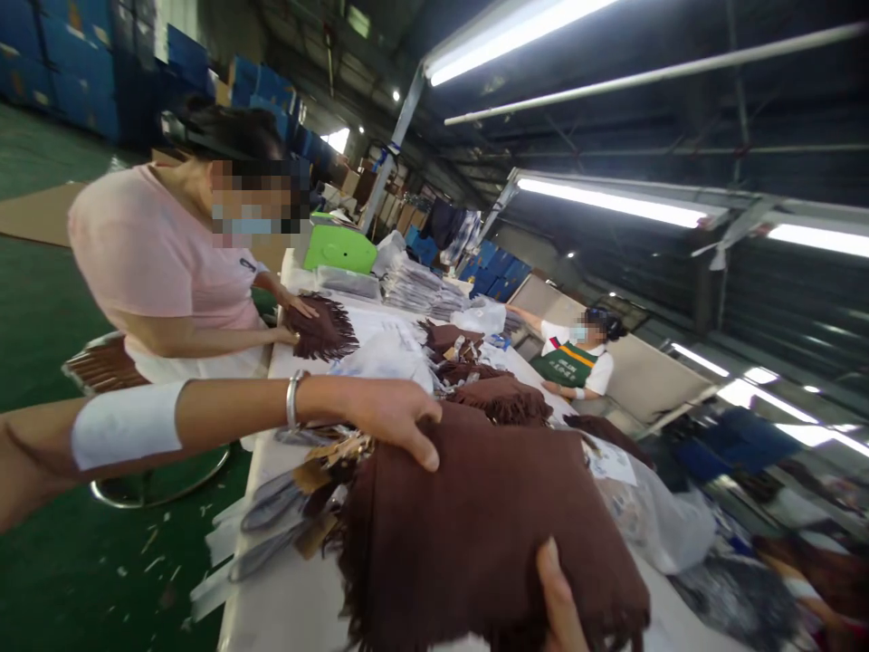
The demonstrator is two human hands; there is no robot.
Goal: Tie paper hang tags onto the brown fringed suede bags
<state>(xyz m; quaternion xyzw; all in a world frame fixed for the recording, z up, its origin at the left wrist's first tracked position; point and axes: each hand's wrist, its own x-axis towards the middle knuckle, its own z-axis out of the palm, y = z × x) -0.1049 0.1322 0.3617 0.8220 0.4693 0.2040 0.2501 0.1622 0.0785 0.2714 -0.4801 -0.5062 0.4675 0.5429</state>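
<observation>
- A folded brown fringed scarf (475, 534) lay at the near end of the counter (291, 607), tilted in the view, its fringe hanging off the left and lower edges.
- The left hand (394, 415) rested palm-down on the scarf's far left corner, fingers spread and curled over the fold; a bangle sat on the wrist and a white sleeve band further up the forearm.
- Only a thumb of the right hand (558, 598) showed, pressed on the scarf's near edge; the fingers were hidden below the frame, so its grip could not be told.
- Judgement: the fold would keep best with both hands pressing flat at opposite corners, edges squared before any lift, and the fringe kept clear of the paper tags (332, 457) just left of the scarf.
- Clear plastic sleeves (272, 530) lay fanned beside the tags, near the counter's left edge.
- Further along the counter sat more brown scarves (499, 397), white plastic bags (386, 358), stacked packed goods (414, 288) and a green box (339, 249).
- A person in a pink shirt (156, 263) handled another fringed scarf (319, 328) on the left; a person in a green apron (570, 362) worked on the right.
- The room was a warehouse with a green floor (41, 308), blue crates (61, 63) and fluorescent tube lights (611, 201) overhead.
</observation>
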